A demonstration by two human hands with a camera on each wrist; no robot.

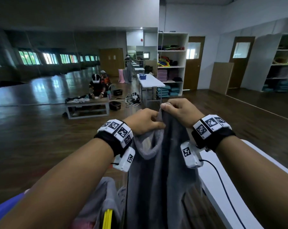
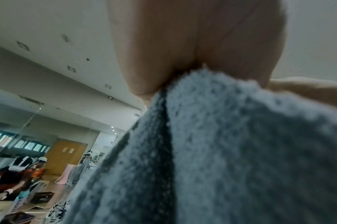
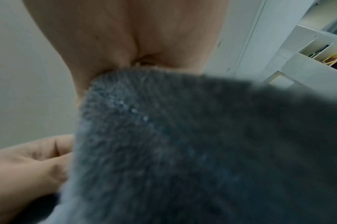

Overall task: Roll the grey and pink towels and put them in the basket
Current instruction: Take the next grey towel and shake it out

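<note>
I count one grey towel (image 1: 158,179), fluffy terry, hanging in air from my two hands: left hand (image 1: 142,121) and right hand (image 1: 179,111) each pinch its top edge, close together. One white table (image 1: 222,192) stands at my right; dark glossy wood floor (image 1: 40,129), mirrored hall.

No words, brand names or numbers can be read in any of the 3 views. The only printed marks are black-and-white square code patterns on the white blocks of the wrist bands (image 1: 117,129) and on the small white camera housings (image 1: 188,153) beneath them; tiny characters beside some squares may be letters, too small to tell.
</note>
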